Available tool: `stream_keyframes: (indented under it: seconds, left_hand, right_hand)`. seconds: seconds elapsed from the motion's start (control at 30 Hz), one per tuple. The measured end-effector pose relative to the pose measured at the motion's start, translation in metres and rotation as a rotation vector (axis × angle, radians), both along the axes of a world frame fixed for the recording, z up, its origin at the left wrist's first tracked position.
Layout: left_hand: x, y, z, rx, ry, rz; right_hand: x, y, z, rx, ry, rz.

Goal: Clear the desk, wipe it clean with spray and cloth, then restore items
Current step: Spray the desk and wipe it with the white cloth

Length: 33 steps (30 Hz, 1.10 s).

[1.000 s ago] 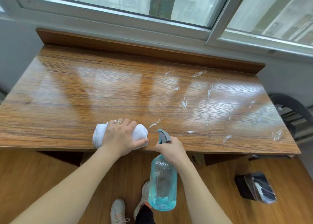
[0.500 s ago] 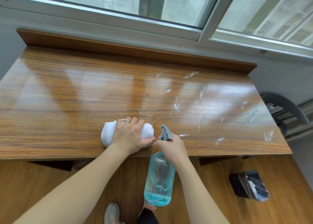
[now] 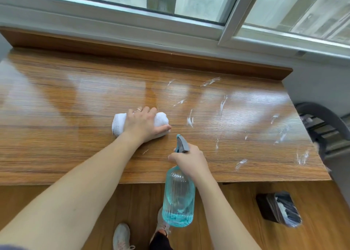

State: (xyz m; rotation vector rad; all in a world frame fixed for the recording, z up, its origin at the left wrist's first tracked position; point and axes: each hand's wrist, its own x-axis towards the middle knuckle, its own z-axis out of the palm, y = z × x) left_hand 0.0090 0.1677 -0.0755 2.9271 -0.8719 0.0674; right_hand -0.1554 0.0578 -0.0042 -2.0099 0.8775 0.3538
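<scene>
The wooden desk has a glossy top with white streaks of spray scattered over its right half. My left hand grips a rolled white cloth and presses it onto the desk near the middle. My right hand holds the neck of a clear blue spray bottle over the desk's front edge. Its grey nozzle points away from me. A little blue liquid sits in the bottle's bottom.
A raised wooden lip runs along the desk's back under a window. A dark chair stands at the right. A black bin with a liner sits on the wooden floor, and my shoes are below the front edge.
My left hand has slid the cloth away from the front edge toward the desk's middle. The spray bottle has come up slightly over the front edge.
</scene>
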Motion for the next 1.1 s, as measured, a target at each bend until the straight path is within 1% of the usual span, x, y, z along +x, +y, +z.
stream_keyframes:
  seconds: [0.1,0.33,0.43,0.6,0.9,1.1]
  left_hand:
    - [-0.009,0.007,0.000,0.017,0.021,0.009]
    - [-0.067,0.041,-0.015,-0.085,-0.099,-0.042]
    - [-0.074,0.047,-0.018,-0.089,-0.115,-0.051]
    - [-0.055,0.041,-0.017,-0.092,-0.109,-0.089]
    - [0.020,0.009,-0.003,0.073,0.016,0.026]
    - [0.024,0.012,0.004,0.107,0.082,0.010]
  right_hand:
    - [0.000,-0.003,0.002,0.018,-0.006,-0.010]
    - [0.010,-0.004,0.007,-0.036,0.008,0.024]
    - [0.016,0.000,0.008,-0.016,0.014,0.043]
    - [0.019,0.003,0.003,0.010,0.016,0.076]
    - [0.003,0.006,-0.004,0.049,0.048,0.120]
    - [-0.009,0.026,-0.005,0.081,0.074,0.231]
